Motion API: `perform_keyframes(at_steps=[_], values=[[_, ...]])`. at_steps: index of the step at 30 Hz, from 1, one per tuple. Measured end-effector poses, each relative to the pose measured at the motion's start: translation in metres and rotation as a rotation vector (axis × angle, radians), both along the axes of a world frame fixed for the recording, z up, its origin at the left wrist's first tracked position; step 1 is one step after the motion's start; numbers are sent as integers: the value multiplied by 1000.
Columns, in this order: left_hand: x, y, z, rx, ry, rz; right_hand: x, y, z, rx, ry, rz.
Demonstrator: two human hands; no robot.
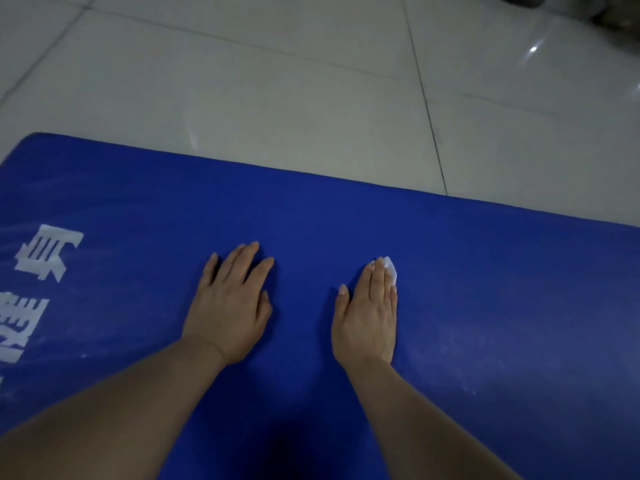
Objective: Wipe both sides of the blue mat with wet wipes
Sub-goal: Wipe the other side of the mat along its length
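blue mat (450, 278) flat on the floor (277, 81), spread wide across the lower part of the view, far edge running from the upper left down toward the right. rounded corner at the far left. white printed marks (48, 252) on the left side of the mat, some cut off at the left edge. faint pale streaks and specks on the mat at the right and far left.

left hand (230, 306) palm down on the mat, near the middle. fingers straight and a little spread, pointing away toward the far edge. grip open and flat, holding nothing, just resting on the blue.

right hand (369, 320) palm down on the mat too, just to the right of the left one, with a strip of bare blue between them. fingers straight and close together, pressing a small white wet wipe (389, 266) onto the mat. only a bit of wipe peeking out past the fingertips; the rest hidden under the hand. grip flat, not curled round the wipe.

both bare forearms reaching in from the bottom.

pale shiny tiles with thin dark lines beyond the mat. something dark in the top right corner, too dim to tell.
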State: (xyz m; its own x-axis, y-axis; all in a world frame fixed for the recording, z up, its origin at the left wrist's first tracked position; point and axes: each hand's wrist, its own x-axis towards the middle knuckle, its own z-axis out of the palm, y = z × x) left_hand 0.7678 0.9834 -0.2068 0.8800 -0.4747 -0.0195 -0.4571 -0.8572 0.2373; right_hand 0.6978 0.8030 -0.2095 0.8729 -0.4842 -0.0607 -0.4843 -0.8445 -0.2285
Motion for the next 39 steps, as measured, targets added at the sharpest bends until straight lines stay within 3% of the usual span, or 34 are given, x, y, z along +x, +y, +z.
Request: perform_keyframes(at_steps=[7,11,13,17,19,22,25,27,31,33,35,39], values=[[4,1,-4,14,-10,-16,14,12,-2,-63,-62,-47],[5,3,-5,-2,7,-29,50,49,-3,-77,-98,354],[4,3,-4,-7,7,-29,61,28,-3,-135,-97,416],[4,2,-4,-8,-7,-28,71,-53,7,-213,117,17],[4,2,-4,-2,-5,-28,80,-52,16,-201,172,-57],[4,2,-4,10,9,-30,96,3,11,-268,97,320],[5,2,-1,16,19,-33,103,26,8,-172,47,579],[5,2,0,23,21,-34,108,1,11,-268,119,527],[6,1,-1,19,20,-36,119,-67,9,-281,170,68],[6,2,-2,19,21,-35,132,-55,11,-266,175,46],[6,2,-2,22,29,-35,146,-18,9,-310,122,247],[8,3,0,18,35,-39,160,24,16,-107,77,652]])
